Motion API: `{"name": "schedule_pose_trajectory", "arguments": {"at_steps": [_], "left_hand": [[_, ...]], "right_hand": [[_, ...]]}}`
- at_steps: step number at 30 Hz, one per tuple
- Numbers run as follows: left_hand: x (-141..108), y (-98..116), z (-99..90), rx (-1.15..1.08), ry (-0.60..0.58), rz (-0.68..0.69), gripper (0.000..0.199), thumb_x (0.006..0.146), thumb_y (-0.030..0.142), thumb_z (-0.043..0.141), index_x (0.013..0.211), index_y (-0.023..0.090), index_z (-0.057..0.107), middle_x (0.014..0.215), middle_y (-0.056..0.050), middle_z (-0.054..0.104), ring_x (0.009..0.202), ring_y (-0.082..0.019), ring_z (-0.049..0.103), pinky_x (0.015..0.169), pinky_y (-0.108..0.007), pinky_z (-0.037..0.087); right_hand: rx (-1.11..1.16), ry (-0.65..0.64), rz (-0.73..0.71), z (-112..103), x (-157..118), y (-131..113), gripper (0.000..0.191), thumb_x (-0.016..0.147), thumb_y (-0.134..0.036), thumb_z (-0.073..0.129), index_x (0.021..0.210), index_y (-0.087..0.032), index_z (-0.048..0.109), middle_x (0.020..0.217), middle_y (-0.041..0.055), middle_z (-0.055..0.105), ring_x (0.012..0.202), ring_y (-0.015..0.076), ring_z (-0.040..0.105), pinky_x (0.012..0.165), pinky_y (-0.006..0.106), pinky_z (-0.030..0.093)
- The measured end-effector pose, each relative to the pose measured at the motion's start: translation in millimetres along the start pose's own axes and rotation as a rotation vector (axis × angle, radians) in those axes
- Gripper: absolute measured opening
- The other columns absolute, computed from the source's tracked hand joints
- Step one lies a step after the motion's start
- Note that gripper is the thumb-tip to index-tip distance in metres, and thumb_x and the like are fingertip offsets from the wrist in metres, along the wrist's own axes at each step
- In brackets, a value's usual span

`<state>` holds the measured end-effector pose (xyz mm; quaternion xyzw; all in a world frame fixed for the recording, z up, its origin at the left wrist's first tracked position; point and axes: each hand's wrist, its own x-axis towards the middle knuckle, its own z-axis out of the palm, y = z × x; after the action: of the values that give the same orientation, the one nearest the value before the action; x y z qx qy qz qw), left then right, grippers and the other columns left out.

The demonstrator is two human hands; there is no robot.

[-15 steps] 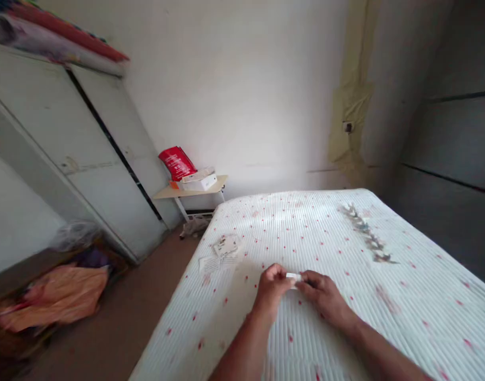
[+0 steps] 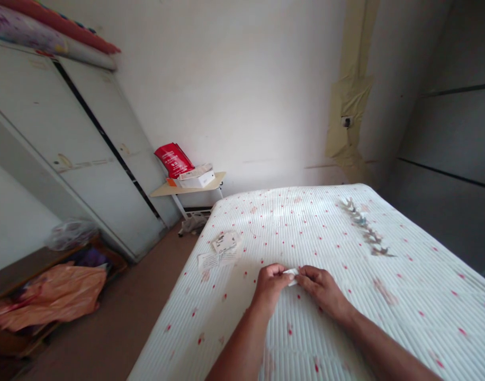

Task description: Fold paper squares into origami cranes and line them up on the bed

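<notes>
Over the near middle of the bed, a small white piece of folded paper (image 2: 292,272) is pinched between my two hands. My left hand (image 2: 269,284) grips its left end with thumb and fingers closed. On the other end, my right hand (image 2: 321,287) closes its thumb and fingertips in the same way. Much of the paper is covered by the fingers, so its exact folds cannot be made out. To the left lie flat paper pieces (image 2: 225,242), some with print. A row of several small folded paper figures, like birds (image 2: 373,236), stands on the right side.
The bed (image 2: 282,227) has a white ribbed cover with red spots. Beyond its far left corner, a small table (image 2: 163,190) bears a red bag (image 2: 174,160) and a white box (image 2: 198,181). A wardrobe (image 2: 95,174) stands left, with orange cloth (image 2: 63,293) low beside it.
Both hands stay together in nearly the same place. Between them the white paper has tilted, its right end now higher, and less of it shows. The camera view has shifted slightly.
</notes>
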<state>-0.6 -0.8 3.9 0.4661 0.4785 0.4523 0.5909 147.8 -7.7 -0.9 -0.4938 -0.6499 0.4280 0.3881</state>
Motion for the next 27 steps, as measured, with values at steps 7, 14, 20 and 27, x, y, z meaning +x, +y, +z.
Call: {"name": "schedule_pose_trajectory", "arguments": {"at_steps": [7,14,20,27], "left_hand": [[1,-3,-2.5,0.145,-0.037,0.094,0.026,0.062,0.038,0.064,0.06,0.013,0.056,0.051,0.004,0.046,0.052,-0.008,0.038,0.052,-0.021,0.026],[1,-2,-2.9,0.005,-0.011,0.067,0.022,0.06,0.034,0.064,0.058,0.013,0.056,0.05,0.004,0.047,0.051,-0.008,0.038,0.054,-0.022,0.027],[0,-1,-1.7,-0.017,-0.007,0.05,0.022,0.058,0.033,0.066,0.055,0.013,0.056,0.047,0.004,0.046,0.049,-0.008,0.036,0.052,-0.023,0.025],[9,-10,-9.8,-0.092,0.042,0.055,0.025,0.059,0.036,0.068,0.059,0.012,0.059,0.051,0.001,0.051,0.049,-0.008,0.039,0.051,-0.023,0.026]], "right_hand": [[-0.012,0.014,0.003,4,-3,-3,0.027,0.078,-0.038,0.046,0.059,-0.018,0.046,0.056,-0.0047,0.035,0.054,0.0101,0.035,0.05,0.022,0.028],[0.054,-0.03,0.012,3,-2,-7,0.022,0.075,-0.034,0.046,0.061,-0.018,0.047,0.056,-0.005,0.036,0.053,0.0095,0.033,0.049,0.022,0.027],[0.118,-0.065,0.099,1,0,-7,0.023,0.072,-0.038,0.049,0.06,-0.018,0.045,0.051,-0.007,0.032,0.047,0.0078,0.028,0.044,0.022,0.023],[0.124,-0.106,0.136,-8,-2,-7,0.021,0.07,-0.036,0.05,0.062,-0.017,0.052,0.05,-0.0066,0.036,0.046,0.0081,0.03,0.045,0.022,0.023]]}}
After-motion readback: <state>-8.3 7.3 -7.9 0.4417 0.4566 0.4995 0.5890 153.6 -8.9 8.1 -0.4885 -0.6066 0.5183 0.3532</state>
